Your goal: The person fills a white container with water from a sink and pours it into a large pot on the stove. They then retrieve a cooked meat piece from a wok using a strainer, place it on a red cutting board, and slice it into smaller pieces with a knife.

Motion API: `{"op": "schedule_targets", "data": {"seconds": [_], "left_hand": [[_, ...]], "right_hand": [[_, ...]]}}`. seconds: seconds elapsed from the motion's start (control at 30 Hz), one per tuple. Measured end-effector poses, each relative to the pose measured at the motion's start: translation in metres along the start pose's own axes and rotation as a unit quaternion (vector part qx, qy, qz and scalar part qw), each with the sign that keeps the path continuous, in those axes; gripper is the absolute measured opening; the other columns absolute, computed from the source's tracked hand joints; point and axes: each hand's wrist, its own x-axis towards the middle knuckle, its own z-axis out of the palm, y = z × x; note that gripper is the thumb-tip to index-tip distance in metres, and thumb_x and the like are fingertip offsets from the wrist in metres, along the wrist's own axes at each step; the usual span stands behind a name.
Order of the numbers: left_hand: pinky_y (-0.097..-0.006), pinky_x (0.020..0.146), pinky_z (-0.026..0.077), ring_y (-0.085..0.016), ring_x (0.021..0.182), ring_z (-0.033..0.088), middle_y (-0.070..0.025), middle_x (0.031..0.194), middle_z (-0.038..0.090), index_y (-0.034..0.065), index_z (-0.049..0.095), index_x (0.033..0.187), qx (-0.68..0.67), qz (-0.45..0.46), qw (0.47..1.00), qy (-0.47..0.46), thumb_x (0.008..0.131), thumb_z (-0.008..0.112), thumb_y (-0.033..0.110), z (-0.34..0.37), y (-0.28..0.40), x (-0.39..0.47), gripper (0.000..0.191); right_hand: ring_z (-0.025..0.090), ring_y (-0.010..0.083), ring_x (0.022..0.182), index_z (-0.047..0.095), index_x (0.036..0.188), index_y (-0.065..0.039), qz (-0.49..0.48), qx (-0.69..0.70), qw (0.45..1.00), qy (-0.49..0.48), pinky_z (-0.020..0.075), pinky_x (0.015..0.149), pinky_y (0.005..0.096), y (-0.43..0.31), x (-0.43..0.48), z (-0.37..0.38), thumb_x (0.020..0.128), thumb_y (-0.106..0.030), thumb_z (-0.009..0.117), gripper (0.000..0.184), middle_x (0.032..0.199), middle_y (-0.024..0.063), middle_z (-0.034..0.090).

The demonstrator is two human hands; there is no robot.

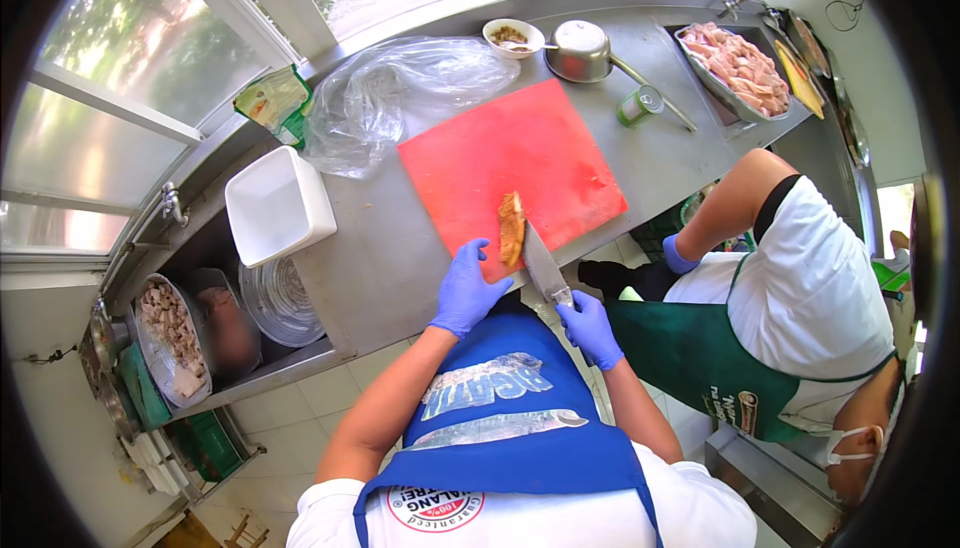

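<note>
A red cutting board (517, 150) lies on the steel counter (382, 248) in front of me. On its near part rests a long browned piece of meat (511, 229). My right hand (589, 326), in a blue glove, grips the handle of a wide-bladed kitchen knife (544, 263); the blade points away from me, its tip close beside the right side of the meat. My left hand (471, 293), also gloved in blue, is just left of the meat's near end with fingers apart, holding nothing.
A white plastic tub (274, 206) and clear plastic bag (405, 82) lie left of the board. Beyond are a bowl of food (514, 37), saucepan (579, 49) and can (640, 106). Raw meat fills a tray (709, 86) in the right sink. A co-worker (787, 285) stands at my right.
</note>
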Motion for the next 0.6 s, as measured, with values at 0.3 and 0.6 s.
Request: {"op": "schedule_targets", "data": {"seconds": [0.3, 0.6], "left_hand": [[-0.0416, 0.092, 0.052, -0.030, 0.101, 0.063, -0.0152, 0.120, 0.063, 0.0032, 0.060, 0.130, -0.114, -0.075, 0.989, 0.050, 0.078, 0.086, 0.029, -0.034, -0.045, -0.005, 0.063], [-0.0436, 0.094, 0.053, -0.032, 0.109, 0.065, -0.0156, 0.117, 0.066, 0.0065, 0.062, 0.125, -0.084, -0.074, 0.984, 0.137, 0.086, 0.077, 0.029, -0.019, -0.039, 0.039, 0.047]], "right_hand": [[0.067, 0.0467, 0.077, 0.061, 0.092, 0.005, -0.152, -0.152, 0.973, 0.078, 0.0515, 0.069, 0.0498, -0.055, -0.011, 0.036, 0.088, -0.021, 0.063, 0.026, 0.079, 0.0303, 0.064], [0.067, 0.0462, 0.064, 0.054, 0.096, 0.004, -0.125, -0.177, 0.971, 0.104, 0.0542, 0.063, 0.0539, -0.058, 0.005, 0.032, 0.092, -0.016, 0.056, 0.021, 0.071, 0.0300, 0.063]]}}
